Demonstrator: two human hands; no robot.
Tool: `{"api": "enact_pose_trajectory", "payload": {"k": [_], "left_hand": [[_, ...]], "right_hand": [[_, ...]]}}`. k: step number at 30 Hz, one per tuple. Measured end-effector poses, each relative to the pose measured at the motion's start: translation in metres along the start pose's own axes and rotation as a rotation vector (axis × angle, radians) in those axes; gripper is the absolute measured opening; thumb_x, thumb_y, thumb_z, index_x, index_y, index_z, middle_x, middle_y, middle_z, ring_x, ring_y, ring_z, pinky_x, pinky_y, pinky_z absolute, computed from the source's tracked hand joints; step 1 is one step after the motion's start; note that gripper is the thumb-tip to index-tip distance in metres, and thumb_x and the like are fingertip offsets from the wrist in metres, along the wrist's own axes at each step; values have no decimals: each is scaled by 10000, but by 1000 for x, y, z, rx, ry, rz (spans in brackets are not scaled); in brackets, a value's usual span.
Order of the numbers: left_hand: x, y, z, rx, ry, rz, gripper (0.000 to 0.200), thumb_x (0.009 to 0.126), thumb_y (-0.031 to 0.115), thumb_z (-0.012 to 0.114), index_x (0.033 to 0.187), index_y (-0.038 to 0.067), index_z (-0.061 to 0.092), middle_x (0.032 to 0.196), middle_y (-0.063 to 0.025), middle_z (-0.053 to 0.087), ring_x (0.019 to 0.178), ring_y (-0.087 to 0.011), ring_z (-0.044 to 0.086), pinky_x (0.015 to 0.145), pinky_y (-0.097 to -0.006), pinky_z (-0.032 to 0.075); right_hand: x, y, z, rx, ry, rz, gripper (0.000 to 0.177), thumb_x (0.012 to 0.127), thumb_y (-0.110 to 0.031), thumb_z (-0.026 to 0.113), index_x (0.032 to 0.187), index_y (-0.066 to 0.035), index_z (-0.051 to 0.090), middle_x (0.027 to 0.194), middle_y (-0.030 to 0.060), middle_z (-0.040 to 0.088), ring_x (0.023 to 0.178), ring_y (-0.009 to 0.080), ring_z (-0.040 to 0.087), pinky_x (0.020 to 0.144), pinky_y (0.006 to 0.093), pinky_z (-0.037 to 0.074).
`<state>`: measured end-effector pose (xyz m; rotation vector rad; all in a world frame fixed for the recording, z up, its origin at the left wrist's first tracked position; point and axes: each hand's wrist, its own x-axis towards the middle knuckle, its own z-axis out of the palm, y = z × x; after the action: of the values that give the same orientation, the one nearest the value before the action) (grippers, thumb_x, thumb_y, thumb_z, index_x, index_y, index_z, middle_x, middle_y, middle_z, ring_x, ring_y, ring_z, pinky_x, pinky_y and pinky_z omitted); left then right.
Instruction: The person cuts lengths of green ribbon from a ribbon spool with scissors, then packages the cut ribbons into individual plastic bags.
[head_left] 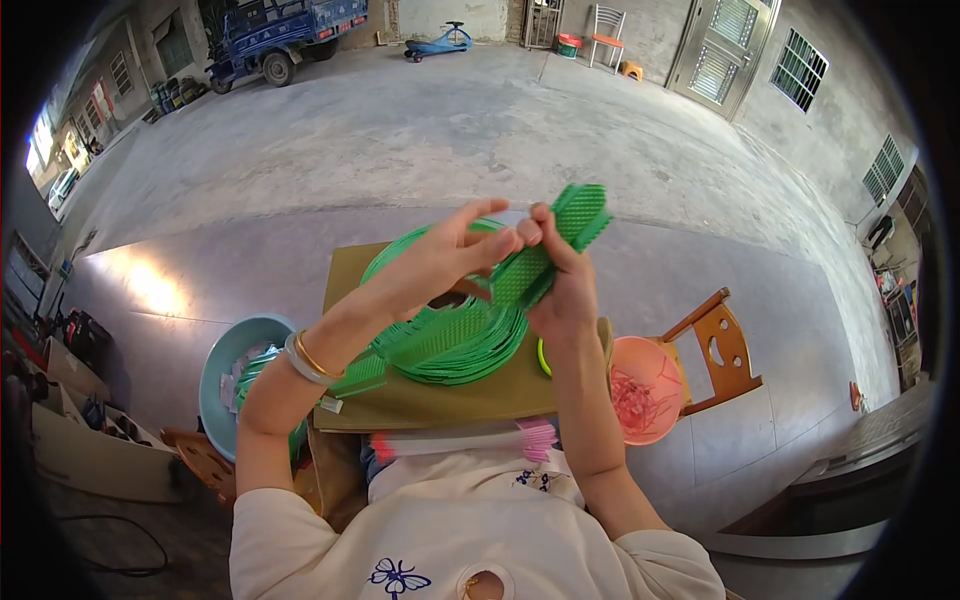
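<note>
My right hand [562, 275] is closed around a bundle of green textured strips [575, 215], held tilted above the table, its far end pointing up and to the right. My left hand [465, 250] is beside it, thumb close to the right fingertips, index finger stretched out and apart. Whether its lower fingers touch the bundle is partly hidden. Below both hands lies a large round coil of green strip [470, 365] on a brown-topped table [350, 415]. A wide green textured strip [420, 340] crosses the coil toward the lower left.
A blue basin [215, 390] with green and white pieces stands at left. To the right, a pink basin [650, 365] holds red and pink strips beside a wooden chair [720, 350]. A pink-and-white bundle [470, 442] rests on my lap. Far back are a blue truck [285, 40] and a ride-on toy [440, 42].
</note>
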<state>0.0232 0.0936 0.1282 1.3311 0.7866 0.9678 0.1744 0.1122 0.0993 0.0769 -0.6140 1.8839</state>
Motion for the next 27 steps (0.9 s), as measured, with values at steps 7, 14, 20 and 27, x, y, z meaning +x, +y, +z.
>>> {"api": "enact_pose_trajectory", "payload": {"k": [7,14,20,27], "left_hand": [[-56,-2,-29,232,-467,-426,279,820,93,616,1067,-22,553,921,-131,654,784,-191,655,758,-267,493],[-82,25,-26,241,-203,-155,162,825,110,629,934,-9,648,1060,-127,618,935,-180,601,842,-285,442],[-52,42,7,497,-38,399,123,763,79,674,863,10,691,1296,-206,449,1202,-266,442,980,-361,328],[15,26,9,437,139,298,222,772,163,677,907,-13,684,1343,-206,400,1015,-205,580,821,-301,459]], "right_hand": [[-3,-73,-40,22,18,-270,130,948,-140,402,961,-40,484,866,70,524,854,202,531,900,385,441],[-10,-72,-56,-187,226,-322,153,946,-144,414,982,-25,504,870,87,556,772,198,548,815,367,470],[-5,-15,-46,-365,241,-112,400,919,-395,437,1040,-20,511,905,97,577,782,183,554,762,347,480],[-11,29,7,-108,134,36,707,843,-665,292,1173,-64,461,1024,102,553,908,208,580,784,357,509]]}}
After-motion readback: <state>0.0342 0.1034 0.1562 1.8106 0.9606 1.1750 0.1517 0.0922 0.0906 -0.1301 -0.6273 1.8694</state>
